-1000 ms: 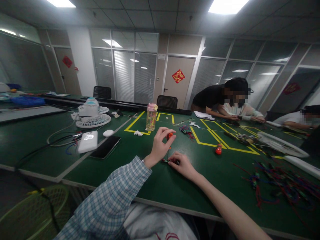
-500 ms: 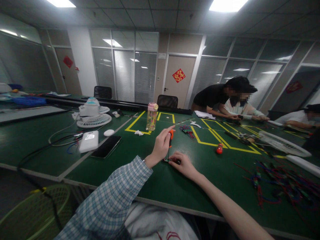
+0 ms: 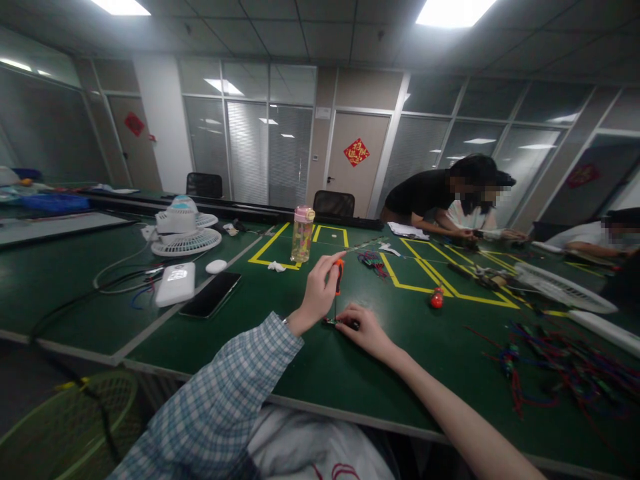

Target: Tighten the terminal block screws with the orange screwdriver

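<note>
My left hand (image 3: 320, 288) is closed around the orange and black handle of a screwdriver (image 3: 339, 277), which stands upright. Its thin shaft runs down to a small green circuit board (image 3: 330, 322) on the table. The fingers of my right hand (image 3: 367, 330) pinch the right end of this board and hold it against the tabletop. A small dark part shows under the right fingers, too hidden to name. Where exactly the screwdriver tip meets the board is too small to make out.
On the green table (image 3: 400, 400) stand a pink-lidded bottle (image 3: 301, 235), a black phone (image 3: 211, 294), a white power bank (image 3: 175, 284) and a white fan (image 3: 185, 230). Wired boards (image 3: 565, 367) lie at right, near a red object (image 3: 437, 298). Several people work at far right.
Both hands stay at the board, with the screwdriver still upright in the left. The whole view has shifted slightly; at far right a person's hands have moved a little.
</note>
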`<action>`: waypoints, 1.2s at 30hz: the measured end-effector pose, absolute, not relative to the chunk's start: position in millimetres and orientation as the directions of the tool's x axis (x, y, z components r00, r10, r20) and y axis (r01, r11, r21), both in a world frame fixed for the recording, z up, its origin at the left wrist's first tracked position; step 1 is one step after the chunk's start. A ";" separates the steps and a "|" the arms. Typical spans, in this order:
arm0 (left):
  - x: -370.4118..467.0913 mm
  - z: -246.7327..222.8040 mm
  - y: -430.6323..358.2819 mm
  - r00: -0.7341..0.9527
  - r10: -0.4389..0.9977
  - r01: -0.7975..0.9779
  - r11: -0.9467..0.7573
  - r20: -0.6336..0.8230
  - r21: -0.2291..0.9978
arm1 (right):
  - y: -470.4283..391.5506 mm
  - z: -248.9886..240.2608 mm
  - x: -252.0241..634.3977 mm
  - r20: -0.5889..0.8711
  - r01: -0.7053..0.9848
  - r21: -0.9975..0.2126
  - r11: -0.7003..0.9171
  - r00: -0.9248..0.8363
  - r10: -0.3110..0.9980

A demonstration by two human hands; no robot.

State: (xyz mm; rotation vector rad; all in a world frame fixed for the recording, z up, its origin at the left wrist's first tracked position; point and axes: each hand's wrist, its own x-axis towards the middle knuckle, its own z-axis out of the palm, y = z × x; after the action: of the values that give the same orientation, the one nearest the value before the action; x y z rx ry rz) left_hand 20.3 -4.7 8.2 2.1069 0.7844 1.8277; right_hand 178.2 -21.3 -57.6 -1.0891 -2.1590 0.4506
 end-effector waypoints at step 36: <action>19.1 7.9 -6.6 0.096 0.487 0.287 -0.848 0.868 0.445 | -22.4 -55.8 175.1 0.403 0.602 -0.547 0.582 -0.420 0.813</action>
State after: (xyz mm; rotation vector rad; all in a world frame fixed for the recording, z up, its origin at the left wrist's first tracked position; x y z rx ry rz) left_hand 19.1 -6.6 7.9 2.1994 0.7864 1.8493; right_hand 175.1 -22.4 -55.8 -1.1206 -2.1657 0.4234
